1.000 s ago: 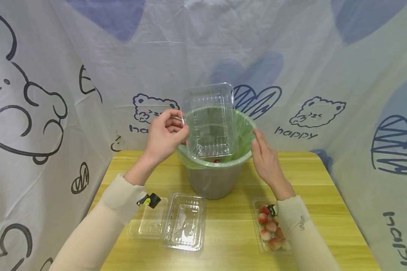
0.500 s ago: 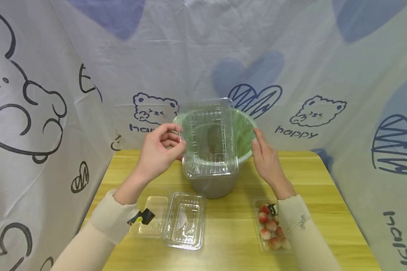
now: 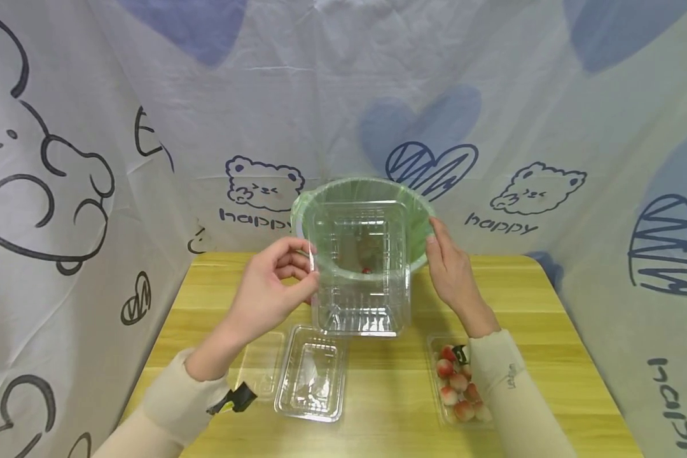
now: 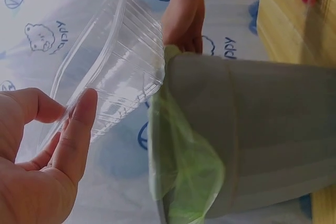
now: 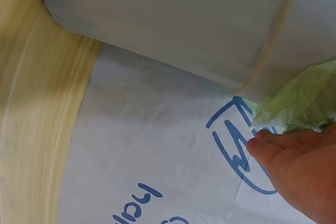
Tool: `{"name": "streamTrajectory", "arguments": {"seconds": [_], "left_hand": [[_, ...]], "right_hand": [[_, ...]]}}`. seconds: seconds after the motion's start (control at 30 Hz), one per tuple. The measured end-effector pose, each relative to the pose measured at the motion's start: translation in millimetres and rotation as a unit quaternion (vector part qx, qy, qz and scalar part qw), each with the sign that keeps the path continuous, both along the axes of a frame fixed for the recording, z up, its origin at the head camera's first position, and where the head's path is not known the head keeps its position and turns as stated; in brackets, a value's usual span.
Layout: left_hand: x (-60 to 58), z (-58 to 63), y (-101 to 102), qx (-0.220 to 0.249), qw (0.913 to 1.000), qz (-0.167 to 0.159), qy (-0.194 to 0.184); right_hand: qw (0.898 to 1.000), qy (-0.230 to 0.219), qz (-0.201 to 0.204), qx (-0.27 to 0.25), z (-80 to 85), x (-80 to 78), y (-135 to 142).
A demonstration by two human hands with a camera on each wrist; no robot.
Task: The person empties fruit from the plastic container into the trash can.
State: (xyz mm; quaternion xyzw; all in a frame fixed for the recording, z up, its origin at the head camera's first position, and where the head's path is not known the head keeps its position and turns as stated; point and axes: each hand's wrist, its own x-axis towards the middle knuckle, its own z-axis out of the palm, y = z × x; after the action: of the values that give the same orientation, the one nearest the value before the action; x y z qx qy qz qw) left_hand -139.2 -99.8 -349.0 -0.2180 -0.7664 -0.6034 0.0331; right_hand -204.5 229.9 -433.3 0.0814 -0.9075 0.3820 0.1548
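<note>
My left hand (image 3: 269,292) pinches the left rim of a clear plastic fruit box (image 3: 360,308), thumb on one side and fingers on the other. The box is tilted in front of the trash bin (image 4: 262,129); in the left wrist view it appears beside the bin's mouth, with nothing seen inside. My right hand (image 3: 452,280) holds the bin's right rim over the light green bag (image 5: 304,95). Part of that grip is hidden. Through the clear plastic, a small red thing (image 3: 366,271) shows inside the bin.
On the wooden table (image 3: 389,407), a second clear box (image 3: 312,378) stands at front centre, with a flatter clear piece (image 3: 263,362) left of it. A clear tray of several red-and-pale round fruits (image 3: 458,383) lies under my right forearm. A printed cloth (image 3: 343,76) hangs behind.
My left hand has lowered the clear box and brought it nearer, from above the bin's mouth to in front of its rim. My right hand has stayed on the rim.
</note>
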Motion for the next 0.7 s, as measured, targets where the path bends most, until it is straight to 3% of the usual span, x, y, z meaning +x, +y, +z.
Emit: {"name": "streamTrajectory", "arguments": {"seconds": [0.7], "left_hand": [[28.7,-46.1,5.5,-0.013,0.9973,-0.049,-0.053]], "right_hand": [[1.000,-0.005,0.006,-0.004,-1.1,0.2,2.5]]}}
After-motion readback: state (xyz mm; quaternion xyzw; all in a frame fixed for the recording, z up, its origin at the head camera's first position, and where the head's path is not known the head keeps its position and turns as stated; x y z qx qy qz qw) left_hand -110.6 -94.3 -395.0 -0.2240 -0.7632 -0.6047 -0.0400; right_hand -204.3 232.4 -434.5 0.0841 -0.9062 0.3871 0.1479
